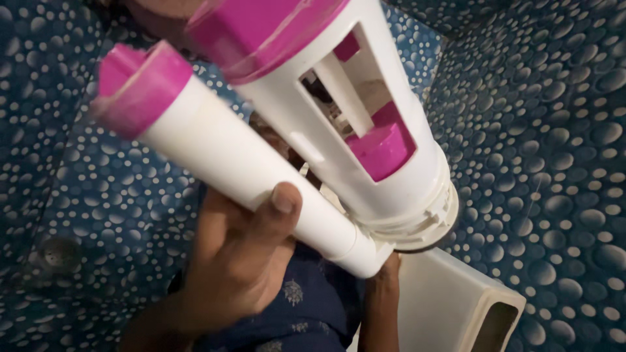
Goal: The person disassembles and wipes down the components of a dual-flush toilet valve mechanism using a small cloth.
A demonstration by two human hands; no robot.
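Grip: left hand (238, 261) closed around the white plastic overflow tube (241, 169) of a white-and-pink plastic flush valve (365, 130), thumb pressed across the tube.
Valve: held up close to the camera, tilted, filling the upper frame; pink caps top both tube and body.
Right hand: right hand (385, 287) mostly hidden beneath the valve base; its grip cannot be told.
Behind: white plastic cistern tank (450, 306) at lower right; dark blue patterned clothing (306, 306) below.
Farthest: blue white-dotted wall tiles (548, 130) all round.
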